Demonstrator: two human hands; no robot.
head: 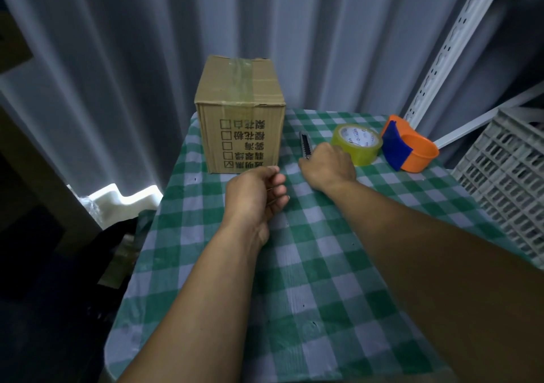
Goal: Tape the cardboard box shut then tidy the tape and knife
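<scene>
Already, the cardboard box [240,117] on the tabletop [309,250] is taped shut, so tidying is judged next: the right hand [328,166] is closed on the knife [305,145] beside the tape roll [357,147], the left hand [256,194] loosely curled, empty.

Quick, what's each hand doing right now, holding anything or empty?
Left hand: loosely curled, empty, beside the cardboard box.
Right hand: fingers on the utility knife; firm grip cannot be told.
</scene>
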